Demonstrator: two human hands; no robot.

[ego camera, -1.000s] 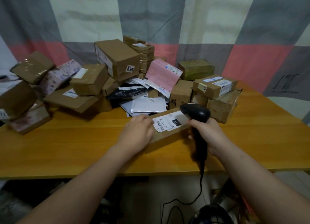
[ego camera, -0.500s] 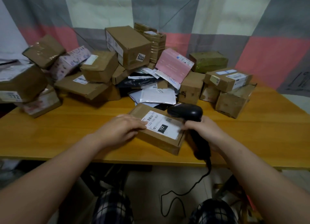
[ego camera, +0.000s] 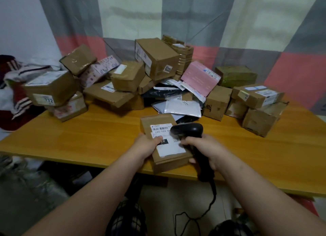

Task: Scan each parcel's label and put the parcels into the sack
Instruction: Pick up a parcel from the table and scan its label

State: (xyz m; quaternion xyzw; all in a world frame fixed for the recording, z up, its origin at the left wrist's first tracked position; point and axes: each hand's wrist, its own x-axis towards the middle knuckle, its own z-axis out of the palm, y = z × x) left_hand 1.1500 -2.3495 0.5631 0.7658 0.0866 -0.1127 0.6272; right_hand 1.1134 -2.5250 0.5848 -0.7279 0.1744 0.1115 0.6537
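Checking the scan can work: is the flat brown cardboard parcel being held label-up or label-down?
Label-up: the white label on the flat brown cardboard parcel faces the camera, partly behind the black handheld scanner.

Parcel label (ego camera: 161, 129) 122-122; tall box (ego camera: 157, 57) 6205; left box (ego camera: 53, 89) perhaps 772

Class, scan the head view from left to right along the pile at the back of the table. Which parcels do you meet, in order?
Brown box marked 772 → patterned box → big box marked 6205 → pink parcel → green parcel.
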